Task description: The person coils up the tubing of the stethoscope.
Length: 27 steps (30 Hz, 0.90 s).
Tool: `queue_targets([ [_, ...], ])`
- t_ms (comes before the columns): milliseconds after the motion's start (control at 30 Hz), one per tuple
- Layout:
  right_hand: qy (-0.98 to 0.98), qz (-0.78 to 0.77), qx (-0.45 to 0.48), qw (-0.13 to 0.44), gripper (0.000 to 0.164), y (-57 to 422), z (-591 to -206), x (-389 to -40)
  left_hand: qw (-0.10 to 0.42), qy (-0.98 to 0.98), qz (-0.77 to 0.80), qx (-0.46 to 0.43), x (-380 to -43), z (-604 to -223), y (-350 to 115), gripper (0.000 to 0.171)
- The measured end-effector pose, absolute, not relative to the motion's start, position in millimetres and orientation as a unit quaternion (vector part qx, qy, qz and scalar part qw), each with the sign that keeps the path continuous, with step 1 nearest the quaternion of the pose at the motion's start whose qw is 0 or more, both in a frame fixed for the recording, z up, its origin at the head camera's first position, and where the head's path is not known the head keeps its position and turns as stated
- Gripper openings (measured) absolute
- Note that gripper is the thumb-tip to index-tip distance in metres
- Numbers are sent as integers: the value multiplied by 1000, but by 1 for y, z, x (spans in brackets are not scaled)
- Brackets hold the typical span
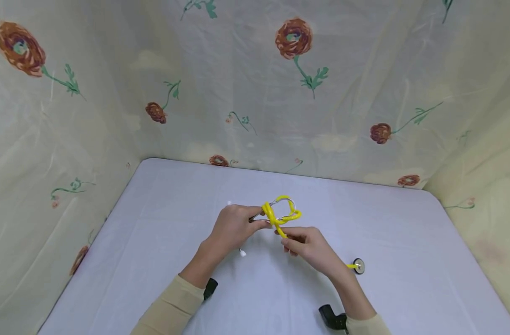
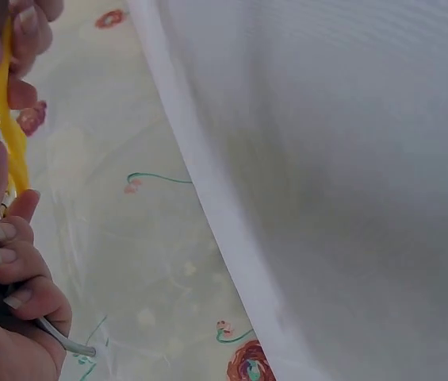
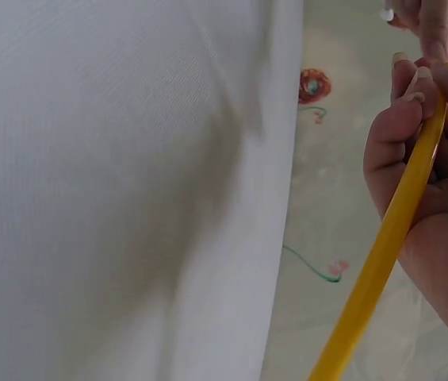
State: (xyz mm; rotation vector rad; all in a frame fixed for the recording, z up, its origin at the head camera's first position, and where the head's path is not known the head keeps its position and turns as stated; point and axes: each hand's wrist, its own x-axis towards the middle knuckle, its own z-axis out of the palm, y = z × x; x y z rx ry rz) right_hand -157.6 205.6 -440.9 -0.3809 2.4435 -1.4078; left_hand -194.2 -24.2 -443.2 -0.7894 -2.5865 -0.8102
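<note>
I count two bare hands, one stethoscope (image 1: 271, 215), one table (image 1: 405, 232) and two beige sleeves in my head view. The stethoscope is held above the table, between the hands. Left hand (image 1: 235, 226): fingers curled round the metal ear tubes (image 1: 259, 219), with thumb and forefinger pinching beside the looped yellow tube (image 1: 298, 215). Right hand (image 1: 310, 249): thumb and fingertips pinching one run of that tube; my right wrist view shows the tube crossing the palm. The tube is looped around the metal ear tubes just beyond the left fingertips. I count one round chest piece (image 1: 359, 266), to the right of the right wrist; I cannot tell whether it rests on the table or hangs. One white ear tip (image 1: 243, 253) shows below the left hand; a second pale spot beyond that hand is too small to identify. Two black objects (image 1: 333, 318) are partly hidden, one beside each forearm. A cloth (image 1: 343, 93) printed with flowers stands around the table on the three sides in view.
</note>
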Motion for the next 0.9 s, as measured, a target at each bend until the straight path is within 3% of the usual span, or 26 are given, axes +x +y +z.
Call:
queue_targets([
  [600,885,-411,-158,151,32,202,-424,-142,126,-926,-261,-242,-195,-450,-25,38],
  [900,887,-387,-199,156,24,202,-408,-136,107,-935,-242,-237,-195,-450,-23,40],
])
